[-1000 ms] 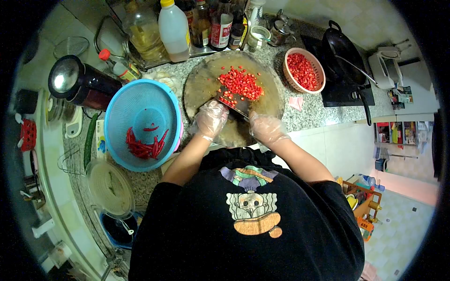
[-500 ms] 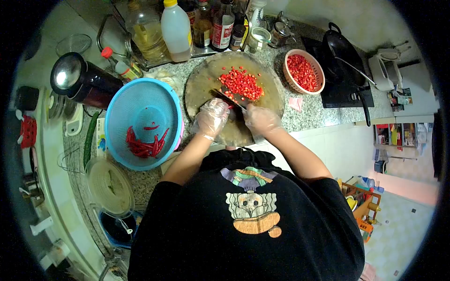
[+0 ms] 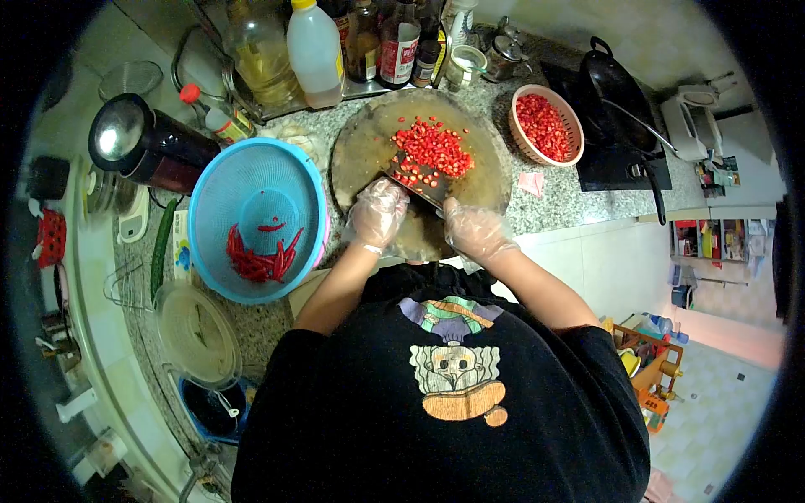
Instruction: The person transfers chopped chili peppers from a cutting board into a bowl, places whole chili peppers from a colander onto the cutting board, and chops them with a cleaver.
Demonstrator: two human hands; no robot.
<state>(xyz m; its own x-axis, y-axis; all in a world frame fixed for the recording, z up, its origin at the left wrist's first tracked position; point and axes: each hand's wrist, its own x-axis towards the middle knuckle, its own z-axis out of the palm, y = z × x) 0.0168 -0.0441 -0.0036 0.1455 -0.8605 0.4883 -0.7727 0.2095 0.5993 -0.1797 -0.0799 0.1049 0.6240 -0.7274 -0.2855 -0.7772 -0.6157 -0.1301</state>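
Note:
My right hand [image 3: 478, 232], in a clear plastic glove, grips the handle end of a kitchen knife with a broad dark blade [image 3: 419, 189]. Several bits of chopped red chili lie on or against that blade. At its other end is my gloved left hand [image 3: 377, 214], fingers curled in; what they hold, if anything, is hidden. Just beyond the knife, a pile of chopped red chilies [image 3: 436, 147] spreads over the round chopping board [image 3: 356, 151].
Left of the board stands a blue colander [image 3: 210, 180] with whole red chilies [image 3: 260, 261]. A pink basket [image 3: 576, 149] of chopped chilies [image 3: 543, 126] is at the right, beside a wok [image 3: 616, 84]. Bottles [image 3: 316, 59] line the back.
The knife blade has turned flatter, its broad face now showing with chili bits on it. My right hand has shifted slightly right and nearer to my body; my left hand has barely moved.

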